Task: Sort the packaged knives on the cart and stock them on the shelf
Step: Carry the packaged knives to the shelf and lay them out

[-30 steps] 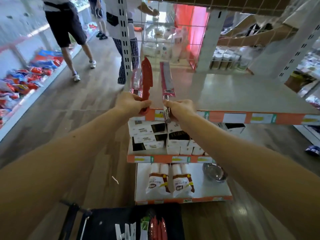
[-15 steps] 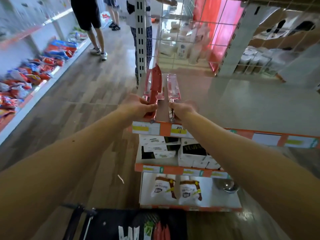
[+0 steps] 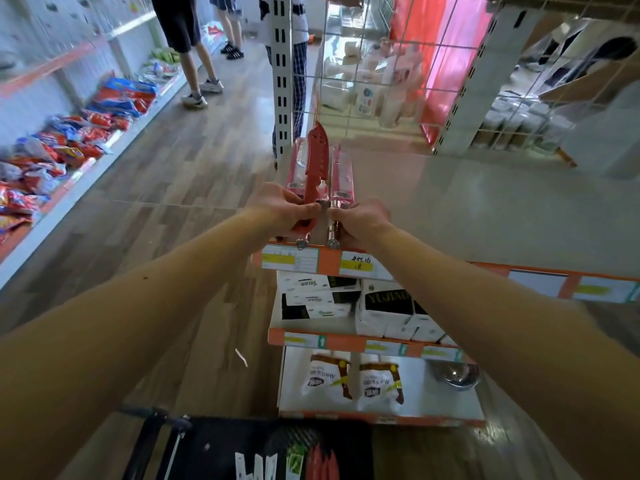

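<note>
My left hand (image 3: 282, 211) grips the handle of a red sheathed knife (image 3: 317, 157) that lies on the top shelf (image 3: 467, 206) at its left front corner. Beside it my right hand (image 3: 360, 221) grips the steel handle of a packaged knife (image 3: 341, 174) in a pink sleeve. Both blades point away from me and the handle ends overhang the shelf's orange price strip (image 3: 346, 265). The two knives lie side by side, almost touching. At the bottom edge the black cart (image 3: 221, 452) holds more knives, red ones (image 3: 323, 460) and white-handled ones (image 3: 254, 465).
Lower shelves hold white boxes (image 3: 381, 306), white bags (image 3: 353, 381) and a steel bowl (image 3: 455, 374). A slotted upright post (image 3: 282, 74) stands behind the knives, with wire mesh (image 3: 398, 64) along the back. People stand in the aisle (image 3: 194, 46). Snack packets (image 3: 69, 140) line the left floor shelf.
Both hands have lowered the two knives from upright onto the top shelf and drawn them close together. The view has tilted down and nearer.
</note>
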`<state>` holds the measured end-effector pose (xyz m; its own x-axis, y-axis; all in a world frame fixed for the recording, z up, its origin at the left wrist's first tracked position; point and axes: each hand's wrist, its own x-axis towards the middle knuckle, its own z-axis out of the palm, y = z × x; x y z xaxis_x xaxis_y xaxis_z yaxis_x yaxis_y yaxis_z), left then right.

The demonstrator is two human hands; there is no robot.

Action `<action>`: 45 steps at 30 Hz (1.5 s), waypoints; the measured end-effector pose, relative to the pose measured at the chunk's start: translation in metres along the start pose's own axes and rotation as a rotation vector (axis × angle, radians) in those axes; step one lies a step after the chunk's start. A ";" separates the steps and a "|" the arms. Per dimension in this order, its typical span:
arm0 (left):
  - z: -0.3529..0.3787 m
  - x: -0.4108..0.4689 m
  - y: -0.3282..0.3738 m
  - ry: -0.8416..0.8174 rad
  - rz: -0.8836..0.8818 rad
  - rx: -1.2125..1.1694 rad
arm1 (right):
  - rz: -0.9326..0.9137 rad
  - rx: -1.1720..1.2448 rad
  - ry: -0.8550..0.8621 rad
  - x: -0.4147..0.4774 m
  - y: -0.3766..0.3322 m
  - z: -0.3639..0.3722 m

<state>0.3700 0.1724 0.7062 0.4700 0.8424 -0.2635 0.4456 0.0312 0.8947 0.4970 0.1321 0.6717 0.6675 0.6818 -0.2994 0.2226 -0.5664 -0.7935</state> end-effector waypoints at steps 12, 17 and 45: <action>-0.001 -0.009 -0.008 0.038 -0.038 -0.046 | -0.043 -0.012 -0.044 0.000 0.003 -0.003; -0.012 -0.012 -0.010 0.099 -0.053 -0.032 | -0.064 0.017 -0.015 -0.001 0.007 -0.006; 0.126 0.018 0.036 -0.048 -0.068 0.282 | -0.019 0.000 0.084 0.015 0.080 -0.155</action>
<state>0.4904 0.1214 0.6886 0.4646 0.8169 -0.3419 0.6680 -0.0699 0.7409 0.6350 0.0253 0.6853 0.7206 0.6509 -0.2388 0.2356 -0.5538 -0.7987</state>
